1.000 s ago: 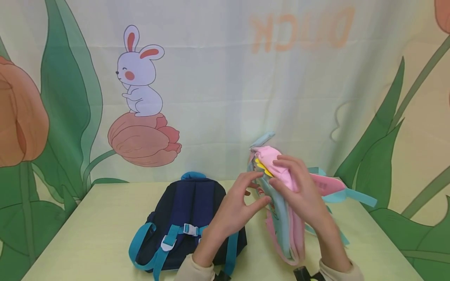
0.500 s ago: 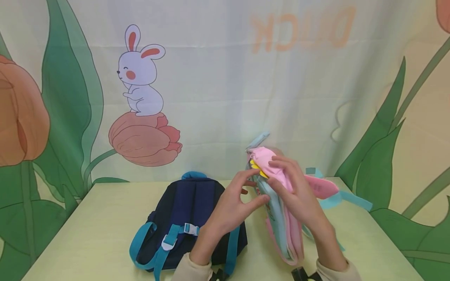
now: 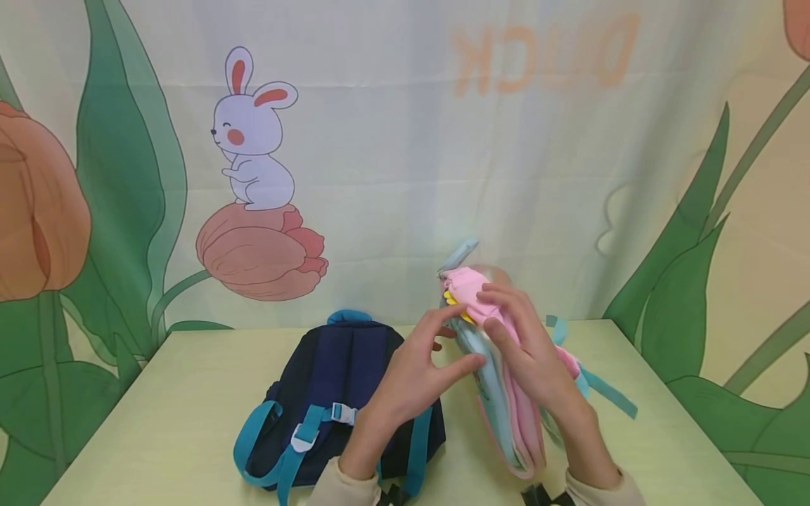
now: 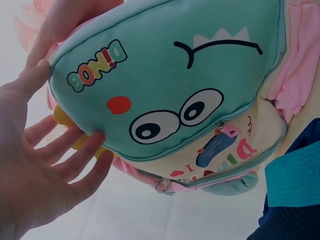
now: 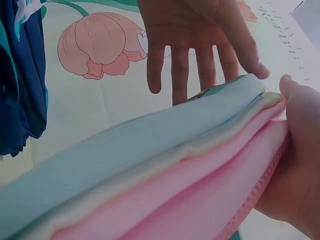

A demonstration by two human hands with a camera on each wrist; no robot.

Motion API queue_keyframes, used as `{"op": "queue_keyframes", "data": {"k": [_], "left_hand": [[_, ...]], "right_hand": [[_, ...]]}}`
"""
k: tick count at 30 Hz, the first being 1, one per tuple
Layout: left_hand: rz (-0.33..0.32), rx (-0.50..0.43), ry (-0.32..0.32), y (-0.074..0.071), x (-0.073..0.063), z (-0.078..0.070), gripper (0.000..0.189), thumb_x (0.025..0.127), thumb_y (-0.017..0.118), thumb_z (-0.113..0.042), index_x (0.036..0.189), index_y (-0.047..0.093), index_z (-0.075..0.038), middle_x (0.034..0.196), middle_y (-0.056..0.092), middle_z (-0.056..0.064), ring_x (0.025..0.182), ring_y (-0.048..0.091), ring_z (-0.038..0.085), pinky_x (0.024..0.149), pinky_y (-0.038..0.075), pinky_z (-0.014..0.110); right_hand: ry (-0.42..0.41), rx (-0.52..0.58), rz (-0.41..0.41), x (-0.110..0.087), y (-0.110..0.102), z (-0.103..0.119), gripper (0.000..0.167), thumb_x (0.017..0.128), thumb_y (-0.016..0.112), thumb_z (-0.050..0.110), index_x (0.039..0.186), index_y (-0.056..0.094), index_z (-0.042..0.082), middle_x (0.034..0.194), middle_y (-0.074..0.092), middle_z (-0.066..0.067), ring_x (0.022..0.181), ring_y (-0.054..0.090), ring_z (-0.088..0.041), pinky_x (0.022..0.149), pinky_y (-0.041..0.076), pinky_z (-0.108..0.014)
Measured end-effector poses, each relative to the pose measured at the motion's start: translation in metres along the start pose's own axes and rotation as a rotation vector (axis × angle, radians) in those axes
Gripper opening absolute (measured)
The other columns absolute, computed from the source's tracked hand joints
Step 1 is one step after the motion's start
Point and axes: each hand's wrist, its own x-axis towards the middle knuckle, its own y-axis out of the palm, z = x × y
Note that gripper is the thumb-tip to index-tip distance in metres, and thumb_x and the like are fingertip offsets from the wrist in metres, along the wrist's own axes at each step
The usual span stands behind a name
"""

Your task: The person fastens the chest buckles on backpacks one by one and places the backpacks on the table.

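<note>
A small mint-green and pink backpack (image 4: 165, 75) stands on edge on the table, with cartoon eyes, teeth and the word "DINOB" on its front. My left hand (image 3: 414, 372) is at its left side, fingers spread and loosely bent. In the left wrist view the left fingertips (image 4: 95, 145) touch or nearly touch the bag's edge beside yellow spikes. My right hand (image 3: 534, 351) rests on the bag's pink side, its fingers relaxed and slightly bent. In the right wrist view the bag's edge (image 5: 150, 150) shows layered blue and pink fabric, which hides the right fingers.
A dark navy backpack (image 3: 335, 351) with teal straps and white buckles lies left of the pink and green bag. Behind the table (image 3: 158, 422) hangs a cloth backdrop (image 3: 380, 176) printed with a rabbit, tulips and leaves. A teal strap (image 3: 610, 393) trails off to the right.
The top of the green and pink backpack has swung slightly left, and its pink and blue strap has drawn in behind the right hand. Both hands have shifted slightly left.
</note>
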Motion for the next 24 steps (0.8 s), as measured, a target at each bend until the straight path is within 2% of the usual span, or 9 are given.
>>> {"op": "queue_keyframes", "data": {"k": [11,18,24], "left_hand": [[-0.026,0.034,0.001,-0.0021,-0.0007,-0.0006,0.065,0.087,0.072,-0.051,0.144,0.043,-0.039,0.140,0.049,-0.013,0.118,0.055,0.013,0.098,0.048,0.039],[-0.046,0.066,-0.012,-0.0037,-0.0020,-0.0011,0.072,0.085,0.073,-0.053,0.147,0.040,-0.037,0.144,0.047,-0.012,0.117,0.056,0.017,0.083,0.052,0.039],[-0.057,0.102,-0.001,-0.0043,-0.0022,0.0002,0.079,0.083,0.074,-0.055,0.151,0.036,-0.038,0.142,0.048,-0.011,0.115,0.058,0.016,0.079,0.051,0.032]], "right_hand": [[-0.018,0.015,0.018,0.0004,0.0044,0.0011,0.038,0.105,0.049,0.024,0.142,0.047,0.022,0.154,0.036,-0.001,0.143,0.033,-0.029,0.108,0.032,-0.069],[-0.014,0.012,0.027,-0.0001,0.0075,0.0039,0.041,0.105,0.047,0.025,0.146,0.044,0.022,0.155,0.034,-0.002,0.145,0.030,-0.029,0.109,0.029,-0.070],[-0.005,-0.010,0.044,-0.0014,0.0097,0.0027,0.045,0.105,0.045,0.028,0.150,0.038,0.028,0.157,0.031,-0.001,0.145,0.030,-0.031,0.107,0.029,-0.073]]}}
